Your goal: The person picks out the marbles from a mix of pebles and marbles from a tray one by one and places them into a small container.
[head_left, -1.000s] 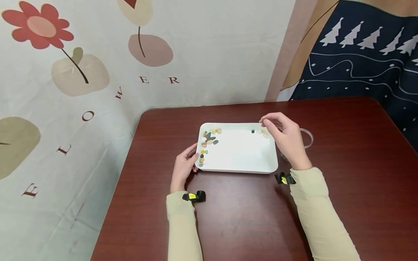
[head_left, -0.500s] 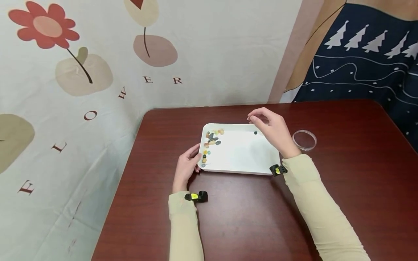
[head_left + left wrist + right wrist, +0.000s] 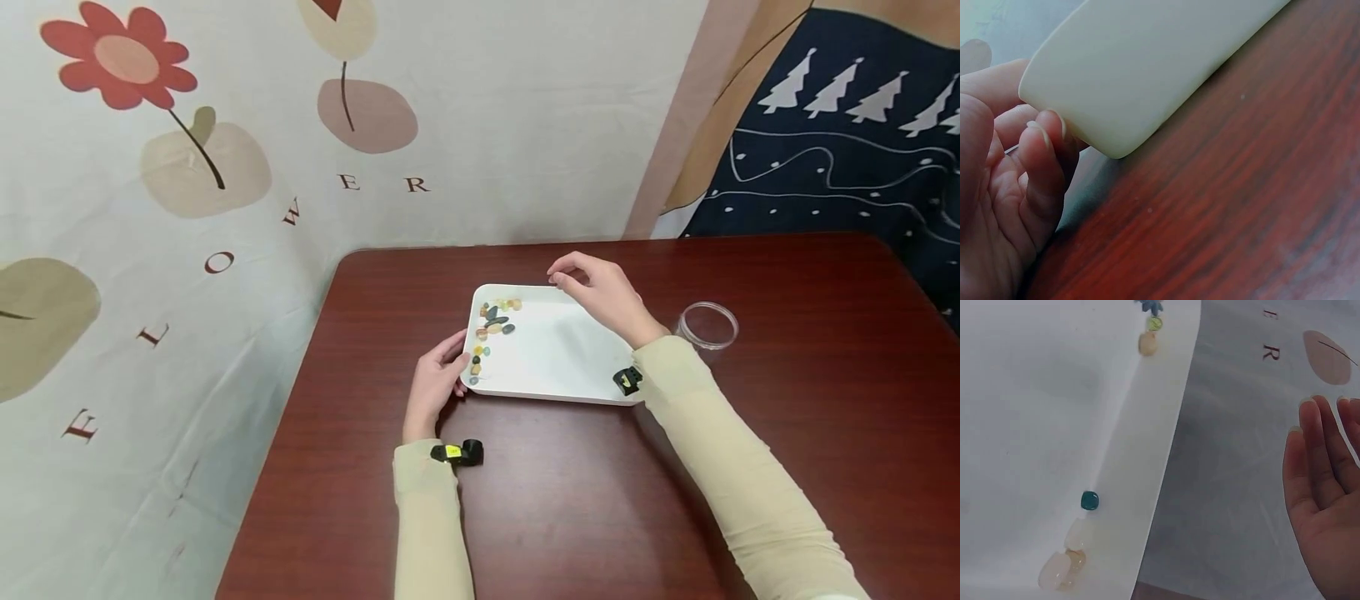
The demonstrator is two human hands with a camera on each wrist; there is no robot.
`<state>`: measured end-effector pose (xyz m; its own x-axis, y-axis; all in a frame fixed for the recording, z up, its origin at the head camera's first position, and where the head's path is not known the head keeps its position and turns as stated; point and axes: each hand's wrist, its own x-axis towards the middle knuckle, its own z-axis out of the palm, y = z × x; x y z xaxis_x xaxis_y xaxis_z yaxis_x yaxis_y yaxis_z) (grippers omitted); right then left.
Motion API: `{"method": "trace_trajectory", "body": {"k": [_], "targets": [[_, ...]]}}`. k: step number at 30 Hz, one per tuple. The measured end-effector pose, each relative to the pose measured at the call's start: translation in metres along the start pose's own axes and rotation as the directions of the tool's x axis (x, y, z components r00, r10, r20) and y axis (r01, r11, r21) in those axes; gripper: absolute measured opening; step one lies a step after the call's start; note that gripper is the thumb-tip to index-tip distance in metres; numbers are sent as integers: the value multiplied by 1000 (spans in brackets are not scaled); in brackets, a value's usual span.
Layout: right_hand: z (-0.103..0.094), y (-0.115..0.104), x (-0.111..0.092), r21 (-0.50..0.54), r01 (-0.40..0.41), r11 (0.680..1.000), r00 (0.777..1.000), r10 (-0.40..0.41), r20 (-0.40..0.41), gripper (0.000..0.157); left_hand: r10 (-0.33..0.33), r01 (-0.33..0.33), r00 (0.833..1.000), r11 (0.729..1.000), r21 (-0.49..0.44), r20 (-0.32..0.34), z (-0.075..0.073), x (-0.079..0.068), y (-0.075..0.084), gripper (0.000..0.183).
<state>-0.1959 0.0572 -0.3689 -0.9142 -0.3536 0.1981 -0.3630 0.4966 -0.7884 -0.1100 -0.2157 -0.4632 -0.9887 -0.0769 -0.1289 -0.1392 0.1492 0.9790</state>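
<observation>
A white tray (image 3: 540, 358) lies on the table. My left hand (image 3: 435, 383) grips its left front corner, thumb over the rim and other fingers lower down. Small coloured pebbles (image 3: 495, 322) lie along the tray's left side. Over the far edge hovers my right hand (image 3: 600, 296), thumb and index close together; whether a pebble is between them is hidden. In the right wrist view its other fingers (image 3: 1315, 447) extend loosely, apart from the tray. A dark green pebble (image 3: 1089, 500) and several pale pebbles (image 3: 1054, 572) lie along the tray's far wall.
A round clear container (image 3: 708, 345) stands right of the tray, beside my right sleeve. The brown table (image 3: 555, 492) ends at a printed cloth (image 3: 525, 167) behind it. A dark blue cloth (image 3: 832, 183) hangs at the back right.
My right hand has moved left from the tray's far right corner along its far edge, uncovering the round container. The left hand keeps its grip on the tray. The head view has shifted slightly.
</observation>
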Motion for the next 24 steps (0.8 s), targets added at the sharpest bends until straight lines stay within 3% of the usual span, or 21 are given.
{"method": "trace_trajectory", "body": {"k": [6, 13, 21, 24], "targets": [[13, 2, 14, -53, 1, 999, 994, 4, 109, 15, 23, -23, 1000, 1000, 10, 18, 2, -9, 19, 40], [29, 9, 25, -84, -55, 995, 975, 72, 210, 15, 26, -26, 999, 1000, 10, 20, 1, -11, 21, 41], [47, 18, 35, -37, -121, 992, 916, 126, 380, 26, -6, 6, 1000, 1000, 10, 24, 2, -10, 23, 41], [54, 19, 39, -18, -128, 992, 906, 124, 405, 26, -6, 6, 1000, 1000, 6, 22, 2, -10, 23, 41]]}}
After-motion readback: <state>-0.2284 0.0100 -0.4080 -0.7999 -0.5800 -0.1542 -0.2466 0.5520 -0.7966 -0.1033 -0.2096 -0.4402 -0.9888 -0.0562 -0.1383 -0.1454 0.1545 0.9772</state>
